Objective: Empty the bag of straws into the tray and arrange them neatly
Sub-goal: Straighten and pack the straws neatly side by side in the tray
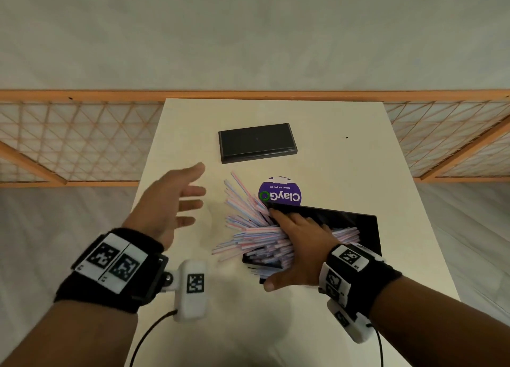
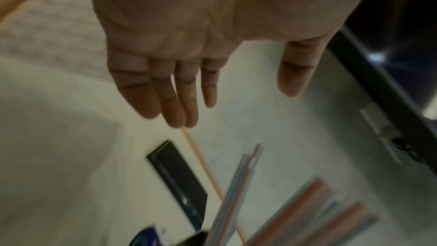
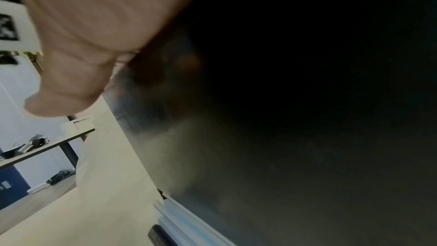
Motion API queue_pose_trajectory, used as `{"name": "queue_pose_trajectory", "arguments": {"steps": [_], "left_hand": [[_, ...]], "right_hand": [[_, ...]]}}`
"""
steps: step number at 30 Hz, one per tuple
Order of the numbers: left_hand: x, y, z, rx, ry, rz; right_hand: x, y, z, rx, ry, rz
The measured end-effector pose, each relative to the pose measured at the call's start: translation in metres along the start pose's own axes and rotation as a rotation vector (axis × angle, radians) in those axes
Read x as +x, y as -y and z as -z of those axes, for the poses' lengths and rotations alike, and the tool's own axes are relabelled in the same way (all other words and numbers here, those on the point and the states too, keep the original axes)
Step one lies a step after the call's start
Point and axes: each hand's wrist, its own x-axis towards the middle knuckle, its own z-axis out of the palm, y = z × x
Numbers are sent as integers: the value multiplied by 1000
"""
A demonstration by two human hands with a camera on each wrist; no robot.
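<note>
A heap of pink, blue and white straws (image 1: 248, 228) lies fanned across the left end of a black tray (image 1: 368, 228) and spills onto the table. My right hand (image 1: 296, 245) rests palm-down on the heap with fingers straight and thumb spread toward me. My left hand (image 1: 187, 195) hovers empty just left of the straws, palm turned inward and fingers spread. In the left wrist view the left hand (image 2: 187, 81) is open above blurred straws (image 2: 231, 203). The right wrist view is mostly dark; only the thumb (image 3: 71, 81) shows. I see no bag.
A second black tray (image 1: 256, 141) lies at the back of the white table (image 1: 345, 159); it also shows in the left wrist view as a dark tray (image 2: 179, 180). A round purple label (image 1: 280, 194) sits behind the straws. A wooden lattice rail (image 1: 82, 134) runs behind the table.
</note>
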Motion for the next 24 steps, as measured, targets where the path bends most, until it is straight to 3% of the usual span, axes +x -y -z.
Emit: {"name": "queue_pose_trajectory", "arguments": {"steps": [3,6,12,18,24], "left_hand": [[0,33,1,-199,164,113],[-1,58,-7,-363,255,85],[-3,67,-41,-232,440,-303],[2,50,-60,-260,500,-319],[-4,53,-65,-216,544,-340]], "right_hand": [[7,3,-1,15,-41,-16],[10,3,-3,51,-59,-6],[15,7,-6,116,-91,-13],[18,13,-6,55,-131,-18],[24,10,-17,213,-217,14]]}}
